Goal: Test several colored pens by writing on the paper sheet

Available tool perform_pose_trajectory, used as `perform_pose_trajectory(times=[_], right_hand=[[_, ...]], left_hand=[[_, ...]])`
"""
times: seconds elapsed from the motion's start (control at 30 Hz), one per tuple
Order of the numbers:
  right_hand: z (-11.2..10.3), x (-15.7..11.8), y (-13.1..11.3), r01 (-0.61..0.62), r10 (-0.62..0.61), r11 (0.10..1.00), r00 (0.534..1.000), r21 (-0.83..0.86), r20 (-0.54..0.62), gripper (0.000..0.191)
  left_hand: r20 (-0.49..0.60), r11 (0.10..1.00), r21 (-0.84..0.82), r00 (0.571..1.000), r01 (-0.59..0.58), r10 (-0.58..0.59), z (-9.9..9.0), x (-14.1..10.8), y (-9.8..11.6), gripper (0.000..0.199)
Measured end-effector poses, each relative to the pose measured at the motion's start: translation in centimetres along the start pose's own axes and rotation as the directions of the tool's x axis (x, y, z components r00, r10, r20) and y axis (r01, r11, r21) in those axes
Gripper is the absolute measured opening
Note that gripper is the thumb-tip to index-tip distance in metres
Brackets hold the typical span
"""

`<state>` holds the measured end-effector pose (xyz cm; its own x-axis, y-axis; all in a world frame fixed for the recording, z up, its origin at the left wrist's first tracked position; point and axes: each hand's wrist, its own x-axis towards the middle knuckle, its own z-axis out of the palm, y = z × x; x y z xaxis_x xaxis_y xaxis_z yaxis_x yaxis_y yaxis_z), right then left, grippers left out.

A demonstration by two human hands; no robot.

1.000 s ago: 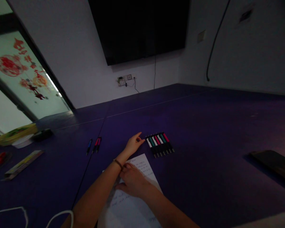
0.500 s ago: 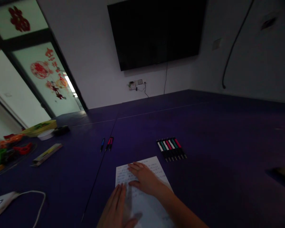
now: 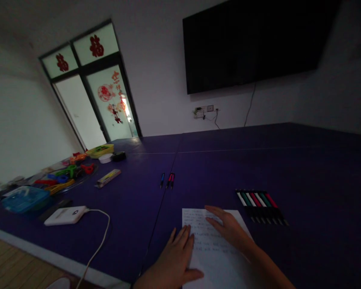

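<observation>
A white sheet of paper (image 3: 212, 257) with handwritten lines lies on the purple table (image 3: 132, 212). Flat on its left edge rests my left hand (image 3: 177, 259), fingers extended and thumb spread across the sheet. My right hand (image 3: 227, 226) lies over the upper part of the paper, its fingers stretched to the left. Neither hand grips anything. To the right of the sheet is a row of several pens (image 3: 260, 205) with white, green and pink barrels. Beyond the paper lie a blue pen (image 3: 162, 180) and two pink pens (image 3: 170, 180).
On the left are a white power bank (image 3: 65, 215) with a cable, a narrow box (image 3: 108, 178), a blue basket (image 3: 26, 199), colourful tools (image 3: 67, 171) and a yellow tray (image 3: 100, 150). Black tape (image 3: 119, 156) sits farther back. A dark screen (image 3: 252, 48) hangs on the wall.
The view has turned left, so the table's things appear farther right and more of the left side shows. My right hand's fingers now lie farther from my left hand.
</observation>
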<state>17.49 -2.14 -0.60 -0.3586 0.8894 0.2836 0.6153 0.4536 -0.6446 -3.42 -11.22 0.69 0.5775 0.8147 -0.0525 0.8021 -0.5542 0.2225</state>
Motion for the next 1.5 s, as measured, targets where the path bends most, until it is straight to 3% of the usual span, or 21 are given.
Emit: perform_pose_trajectory(times=[0.3,0.4,0.47,0.57,0.67,0.73,0.9,1.03,1.1,1.27,1.4,1.43,1.5], right_hand=[[0.0,0.1,1.6,-0.015,0.016,1.000,0.997,-0.014,0.076,0.040],[0.2,0.1,1.4,-0.012,0.013,1.000,0.998,-0.022,0.065,0.040],[0.2,0.1,1.2,-0.005,0.006,1.000,0.999,-0.017,0.054,0.040],[0.1,0.2,1.1,-0.013,0.013,1.000,1.000,0.014,0.020,0.040],[0.0,0.2,1.3,-0.026,0.028,0.998,0.999,0.052,-0.040,0.037],[0.0,0.2,1.5,-0.017,0.021,0.998,0.998,0.062,-0.061,0.036],[-0.2,0.1,1.3,-0.015,0.015,1.000,0.999,0.005,-0.035,0.037],[-0.3,0.1,0.5,0.011,-0.011,0.998,1.000,-0.066,0.002,0.037],[-0.3,0.0,0.2,0.032,-0.030,0.996,0.999,-0.083,0.020,0.036],[-0.3,-0.2,0.0,0.034,-0.035,0.997,0.999,-0.068,-0.009,0.033],[-0.4,-0.1,0.2,-0.023,0.036,0.993,0.993,0.119,-0.109,0.033],[-0.4,0.1,0.4,-0.053,0.083,0.975,0.988,0.216,-0.130,0.034],[-0.4,0.4,0.7,-0.104,0.199,0.874,0.968,0.475,-0.153,0.037]], left_hand=[[-0.029,0.996,0.046,0.997,-0.075,0.076,-0.9,0.6,-0.9,0.075],[-0.111,0.996,0.062,0.991,-0.067,0.074,-1.4,1.9,-1.8,0.067],[-0.209,0.997,0.070,0.978,0.014,0.001,-2.1,3.9,-3.0,0.055],[-0.401,0.963,0.072,0.892,0.259,-0.210,-3.1,7.8,-5.5,0.041],[-0.497,0.892,0.082,0.794,0.444,-0.349,-3.2,11.4,-7.7,0.033],[-0.515,0.874,0.071,0.768,0.481,-0.381,-2.7,12.8,-8.6,0.029],[-0.529,0.876,0.048,0.756,0.480,-0.385,-1.5,13.6,-9.5,0.025],[-0.565,0.832,-0.003,0.685,0.555,-0.459,-1.8,13.6,-10.1,0.026],[-0.550,0.816,-0.031,0.672,0.578,-0.496,-2.1,13.7,-10.6,0.024],[-0.544,0.826,-0.152,0.652,0.543,-0.528,-2.7,13.5,-11.2,0.030],[-0.526,0.798,-0.513,0.619,0.316,-0.584,-3.1,13.9,-9.8,0.027],[-0.497,0.771,-0.576,0.632,0.271,-0.594,-3.1,14.0,-9.0,0.026],[-0.363,0.618,-0.773,0.699,0.144,-0.617,-2.8,14.2,-6.6,0.026]])
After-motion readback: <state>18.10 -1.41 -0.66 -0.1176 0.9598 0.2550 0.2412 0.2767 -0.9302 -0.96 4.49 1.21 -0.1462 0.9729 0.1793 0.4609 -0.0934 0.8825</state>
